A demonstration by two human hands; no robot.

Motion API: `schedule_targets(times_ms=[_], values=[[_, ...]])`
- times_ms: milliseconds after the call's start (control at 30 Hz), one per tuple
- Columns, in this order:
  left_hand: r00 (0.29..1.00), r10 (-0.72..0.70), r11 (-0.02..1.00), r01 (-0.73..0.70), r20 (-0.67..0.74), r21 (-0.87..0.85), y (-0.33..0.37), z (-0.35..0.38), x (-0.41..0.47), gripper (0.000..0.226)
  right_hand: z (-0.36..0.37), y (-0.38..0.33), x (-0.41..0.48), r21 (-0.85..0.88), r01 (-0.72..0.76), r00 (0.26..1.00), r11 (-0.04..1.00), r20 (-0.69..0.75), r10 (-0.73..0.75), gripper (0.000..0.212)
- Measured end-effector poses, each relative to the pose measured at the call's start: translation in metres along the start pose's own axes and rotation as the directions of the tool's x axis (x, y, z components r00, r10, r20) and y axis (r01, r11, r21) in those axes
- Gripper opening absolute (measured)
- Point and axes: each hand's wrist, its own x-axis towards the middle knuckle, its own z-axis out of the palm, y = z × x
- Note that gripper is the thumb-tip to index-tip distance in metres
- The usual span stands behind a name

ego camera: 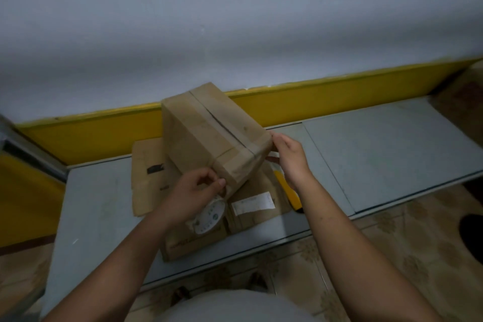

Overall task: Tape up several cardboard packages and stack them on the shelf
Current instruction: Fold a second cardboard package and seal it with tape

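A brown cardboard box (209, 136) with tape along its seam and around its near end stands tilted on top of other boxes. My left hand (196, 188) is curled at the box's near lower corner and holds a tape roll (210, 217) with a white face just below it. At the box's right end, my right hand (290, 157) grips it, thumb on the upper edge and fingers behind. Underneath lie a flat box with a white label (253, 204) and a lower box (193, 246).
The boxes sit on a low grey shelf (379, 149) against a yellow skirting strip (326, 94) and a pale wall. A yellow utility knife (290, 193) lies under my right wrist. A flat cardboard sheet (146, 178) is on the left. Patterned floor tiles lie in front.
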Motion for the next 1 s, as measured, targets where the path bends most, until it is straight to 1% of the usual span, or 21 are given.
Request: schedule_targets(times_ms=[33,67,100,133,167,200,233,267,300,333,400,500,567,633,733,800,867,900,933,1000], values=[[0.999,-0.026,1.0,0.026,0.019,0.01,-0.004,-0.001,0.0,0.021,-0.003,0.007,-0.001,0.031,-0.059,0.998,0.998,-0.013,0.059,0.033],[0.998,-0.049,0.998,0.048,0.031,0.029,-0.007,-0.002,-0.001,0.021,-0.007,0.015,-0.003,0.019,-0.11,0.992,0.994,-0.064,0.111,0.033],[0.998,-0.063,0.997,0.061,0.031,0.049,-0.01,-0.003,-0.001,0.021,-0.013,0.025,-0.004,-0.072,-0.148,0.981,0.986,-0.14,0.137,0.031],[0.998,-0.067,0.996,0.065,0.021,0.064,-0.011,-0.005,-0.002,0.022,-0.021,0.038,-0.005,-0.225,-0.185,0.97,0.956,-0.2,0.141,0.026],[0.998,-0.065,0.995,0.064,0.008,0.073,-0.011,-0.006,-0.003,0.022,-0.029,0.051,-0.007,-0.392,-0.24,0.962,0.888,-0.221,0.162,0.025],[0.998,-0.063,0.995,0.063,-0.002,0.076,-0.011,-0.007,-0.005,0.022,-0.036,0.064,-0.011,-0.539,-0.308,0.95,0.784,-0.219,0.223,0.031],[0.998,-0.064,0.995,0.064,-0.006,0.073,-0.01,-0.008,-0.006,0.023,-0.042,0.075,-0.014,-0.652,-0.362,0.931,0.667,-0.217,0.293,0.038],[0.998,-0.068,0.995,0.069,-0.006,0.069,-0.01,-0.009,-0.008,0.023,-0.045,0.084,-0.017,-0.725,-0.389,0.915,0.568,-0.228,0.334,0.042],[0.997,-0.076,0.995,0.076,-0.002,0.066,-0.01,-0.01,-0.01,0.023,-0.047,0.089,-0.019,-0.767,-0.394,0.909,0.507,-0.242,0.34,0.043],[0.996,-0.087,0.994,0.087,0.002,0.067,-0.01,-0.011,-0.012,0.023,-0.047,0.093,-0.02,-0.773,-0.397,0.909,0.494,-0.256,0.33,0.041],[0.995,-0.104,0.992,0.103,0.005,0.077,-0.01,-0.014,-0.015,0.023,-0.045,0.098,-0.017,-0.755,-0.395,0.914,0.524,-0.266,0.306,0.035],[0.995,-0.103,0.992,0.102,0.004,0.075,-0.012,-0.015,-0.016,0.023,-0.041,0.106,-0.012,-0.767,-0.36,0.925,0.53,-0.223,0.307,0.025],[0.996,-0.094,0.993,0.093,0.0,0.068,-0.013,-0.016,-0.016,0.023,-0.042,0.111,-0.01,-0.733,-0.35,0.933,0.583,-0.218,0.286,0.017],[0.996,-0.09,0.994,0.09,0.01,0.057,-0.015,-0.017,-0.015,0.024,-0.043,0.108,-0.008,-0.657,-0.354,0.935,0.666,-0.247,0.253,0.012],[0.993,-0.107,0.994,0.106,0.045,0.02,-0.017,-0.018,-0.016,0.025,-0.042,0.085,-0.015,-0.483,-0.28,0.945,0.83,-0.294,0.147,0.034],[0.994,-0.099,0.995,0.098,0.056,0.02,-0.017,-0.02,-0.016,0.03,-0.037,0.057,-0.03,-0.365,-0.165,0.96,0.916,-0.273,0.064,0.037],[0.993,-0.102,0.995,0.101,0.065,0.008,-0.017,-0.021,-0.017,0.035,-0.026,0.022,-0.053,-0.311,-0.017,0.982,0.95,-0.185,-0.043,0.033],[0.992,-0.103,0.995,0.104,0.07,-0.001,-0.017,-0.022,-0.018,0.035,-0.019,0.004,-0.066,-0.293,0.047,0.99,0.955,-0.113,-0.083,0.031],[0.992,-0.1,0.995,0.1,0.071,0.001,-0.018,-0.023,-0.018,0.034,-0.011,-0.011,-0.081,-0.271,0.091,0.995,0.958,-0.023,-0.101,0.032],[0.995,-0.083,0.996,0.082,0.063,0.021,-0.019,-0.026,-0.018,0.031,0.006,-0.036,-0.112,-0.262,0.119,0.982,0.958,0.176,-0.073,0.039]])
